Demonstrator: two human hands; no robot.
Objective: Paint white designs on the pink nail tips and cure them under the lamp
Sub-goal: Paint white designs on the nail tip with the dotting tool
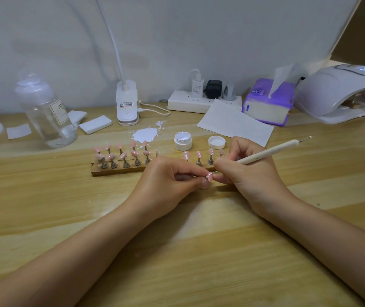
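Observation:
My left hand (168, 185) pinches a pink nail tip (209, 176) on its stand, low over the table's middle. My right hand (250, 173) grips a white dotting pen (268, 151), whose near tip touches that nail. Behind my hands, a wooden holder (119, 170) carries several plain pink nail tips (121, 151) on metal stands. To the right of them, several tips with white dots (198, 154) stand upright. An open white gel jar (183, 141) and its lid (216, 142) sit just beyond. The curing lamp (341, 94) stands at the far right.
White paint is smeared on the table (145, 134) near a desk lamp base (127, 103). A clear bottle (46, 109), white pads (95, 124), a power strip (199, 100), a paper sheet (234, 122) and a purple tissue pack (268, 103) line the back.

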